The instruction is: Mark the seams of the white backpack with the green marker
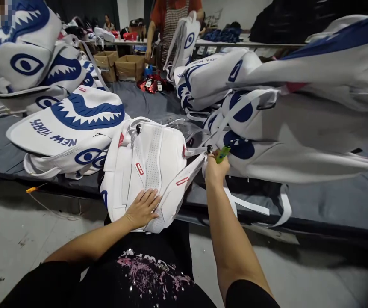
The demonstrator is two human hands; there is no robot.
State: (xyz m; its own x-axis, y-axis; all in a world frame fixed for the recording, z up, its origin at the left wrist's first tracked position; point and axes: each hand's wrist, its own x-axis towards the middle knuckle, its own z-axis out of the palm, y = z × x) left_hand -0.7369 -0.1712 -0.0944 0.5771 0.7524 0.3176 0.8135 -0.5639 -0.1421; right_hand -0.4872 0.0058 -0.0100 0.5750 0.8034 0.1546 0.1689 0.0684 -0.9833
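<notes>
A white backpack (171,149) lies in front of me at the table edge, its padded back panel and shoulder straps facing up. My left hand (142,209) rests flat on its lower part, fingers stretched out. To the right of the backpack, my right hand (216,171) is closed around a small bright green tool (223,155); its working end is hidden, so I cannot tell its exact kind. A white shoulder strap (192,171) runs from the backpack to this hand, and the fingers seem to touch its end near a black buckle (209,149).
White backpacks with blue shark faces (87,111) are piled at left, and more (267,124) at right. Red packets (154,83) and cardboard boxes (129,66) are farther back. Across the table a person (171,30) handles a backpack. An orange-handled item (31,189) hangs at the edge.
</notes>
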